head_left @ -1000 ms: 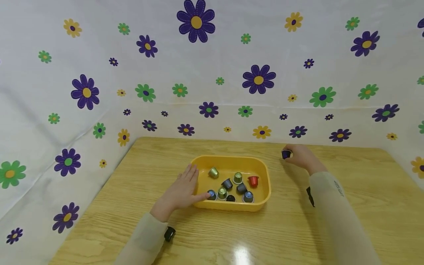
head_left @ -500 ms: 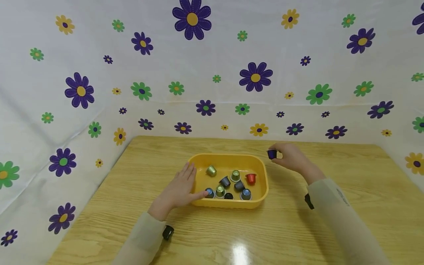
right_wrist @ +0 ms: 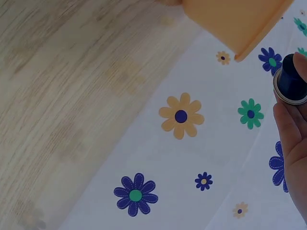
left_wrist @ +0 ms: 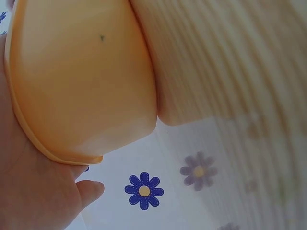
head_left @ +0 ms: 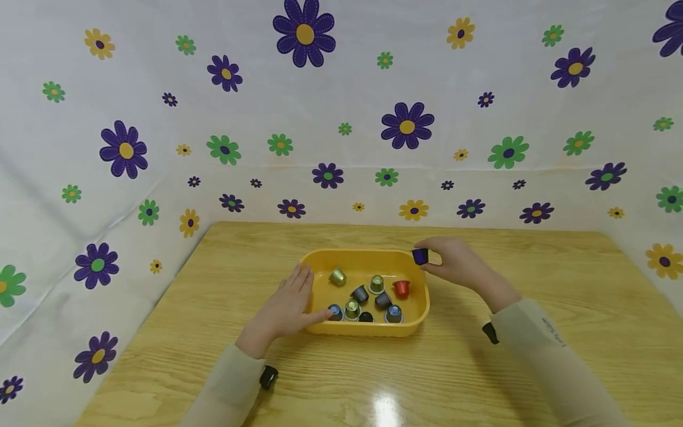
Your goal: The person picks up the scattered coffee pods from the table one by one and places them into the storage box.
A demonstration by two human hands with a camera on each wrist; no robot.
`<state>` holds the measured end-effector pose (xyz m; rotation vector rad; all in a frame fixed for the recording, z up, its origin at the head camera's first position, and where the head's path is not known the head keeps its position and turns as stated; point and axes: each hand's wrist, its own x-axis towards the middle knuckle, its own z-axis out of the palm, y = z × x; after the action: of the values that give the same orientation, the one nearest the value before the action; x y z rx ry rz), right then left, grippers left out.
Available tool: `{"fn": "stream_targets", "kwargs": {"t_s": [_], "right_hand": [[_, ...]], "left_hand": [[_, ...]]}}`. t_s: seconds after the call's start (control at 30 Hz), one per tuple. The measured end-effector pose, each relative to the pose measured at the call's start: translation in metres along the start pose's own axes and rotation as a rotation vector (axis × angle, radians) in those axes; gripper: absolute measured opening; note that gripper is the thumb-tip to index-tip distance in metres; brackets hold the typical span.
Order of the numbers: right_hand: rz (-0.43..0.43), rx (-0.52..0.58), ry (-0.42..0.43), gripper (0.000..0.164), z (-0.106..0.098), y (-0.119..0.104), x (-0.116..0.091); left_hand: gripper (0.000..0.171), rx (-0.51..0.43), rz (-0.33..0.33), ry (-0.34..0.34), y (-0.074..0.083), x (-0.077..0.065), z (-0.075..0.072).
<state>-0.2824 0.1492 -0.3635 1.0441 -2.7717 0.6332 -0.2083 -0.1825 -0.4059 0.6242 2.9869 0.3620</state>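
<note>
My right hand [head_left: 459, 264] pinches a dark blue coffee capsule [head_left: 420, 256] between thumb and fingers, over the back right corner of a yellow plastic tub [head_left: 363, 330]. In the right wrist view the capsule [right_wrist: 292, 81] shows its pale rim, held at the fingertips. My left hand [head_left: 285, 305] rests on the tub's left rim with straight fingers, the thumb reaching over the front left corner. Several capsules lie inside the tub: a red capsule [head_left: 402, 289], a light green capsule [head_left: 337, 276], a blue-topped capsule [head_left: 393, 314] and grey, green and black ones.
The tub stands on a wooden table [head_left: 240, 249] with light grain. Behind and to the left hangs a white cloth [head_left: 341, 107] printed with flowers. Black bands [head_left: 268, 376] show at both wrists.
My right hand has carried the dark blue capsule leftward, from right of the tub to over its back right corner. The left hand stays on the rim. The head view has shifted slightly.
</note>
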Motion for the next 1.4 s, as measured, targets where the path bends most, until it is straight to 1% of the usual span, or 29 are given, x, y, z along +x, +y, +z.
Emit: {"fn": "stream_targets", "kwargs": {"t_s": [0.1,0.23,0.47,0.63,0.8,0.93,1.1,1.23,1.4], "right_hand": [[-0.027,0.0,-0.01,0.038,0.003,-0.008,0.004],[-0.07,0.004,-0.045,0.037,0.008,-0.02,0.013],[-0.158,-0.006,-0.113,0.036,0.017,-0.048,0.034],[-0.254,-0.028,-0.145,0.035,0.027,-0.066,0.049],[-0.317,-0.02,-0.169,0.035,0.036,-0.081,0.059],[-0.329,-0.03,-0.194,0.034,0.044,-0.088,0.066],[-0.326,-0.043,-0.233,0.034,0.052,-0.093,0.069],[-0.317,-0.061,-0.236,0.034,0.055,-0.096,0.069],[-0.298,-0.074,-0.216,0.035,0.058,-0.101,0.068]], "left_hand": [[0.094,-0.005,0.005,0.004,-0.001,0.0,0.0],[0.094,0.0,0.003,0.006,-0.001,0.0,0.0],[0.094,0.014,-0.005,-0.006,-0.001,0.001,0.0],[0.094,0.009,-0.01,-0.003,0.0,0.001,-0.001],[0.094,0.014,-0.008,0.004,0.0,0.001,-0.001],[0.093,0.009,-0.01,0.003,0.0,0.0,-0.001],[0.096,0.008,-0.012,0.004,-0.001,0.0,0.0],[0.096,0.007,-0.013,0.002,-0.002,0.0,0.001],[0.094,0.001,-0.014,-0.002,-0.002,0.0,0.001]]}}
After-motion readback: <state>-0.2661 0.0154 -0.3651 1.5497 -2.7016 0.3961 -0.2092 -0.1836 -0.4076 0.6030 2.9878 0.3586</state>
